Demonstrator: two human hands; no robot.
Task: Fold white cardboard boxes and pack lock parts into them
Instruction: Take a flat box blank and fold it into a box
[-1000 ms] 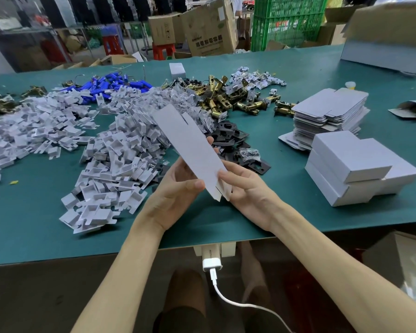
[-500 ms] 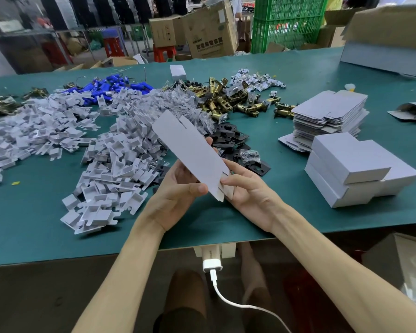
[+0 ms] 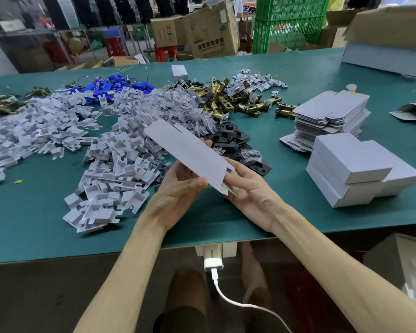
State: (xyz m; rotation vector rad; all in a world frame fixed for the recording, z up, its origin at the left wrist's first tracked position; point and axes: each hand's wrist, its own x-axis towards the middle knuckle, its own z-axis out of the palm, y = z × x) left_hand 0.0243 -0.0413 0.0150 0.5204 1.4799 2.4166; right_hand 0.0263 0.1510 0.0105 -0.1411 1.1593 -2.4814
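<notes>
A flat white cardboard box blank [image 3: 190, 152] slants up and away over the table's near middle. My left hand [image 3: 178, 195] grips its near left edge, thumb on top. My right hand [image 3: 247, 188] pinches the near end flaps from the right. Folded white boxes [image 3: 351, 169] are stacked at the right, behind them a pile of flat blanks [image 3: 332, 116]. Brass latch parts [image 3: 228, 102], black plates [image 3: 233, 138], small clear bags [image 3: 175, 104] and white cardboard inserts [image 3: 115, 164] lie heaped beyond my hands.
The green table [image 3: 34, 224] ends just below my wrists. Blue parts [image 3: 113, 86] lie at the far left-middle. A large grey carton [image 3: 389, 39] stands at the far right. A white charger and cable [image 3: 213, 264] hang under the table edge.
Both hands have turned the blank slightly and shifted their hold on its near end; the end flaps now stick out between my right fingers.
</notes>
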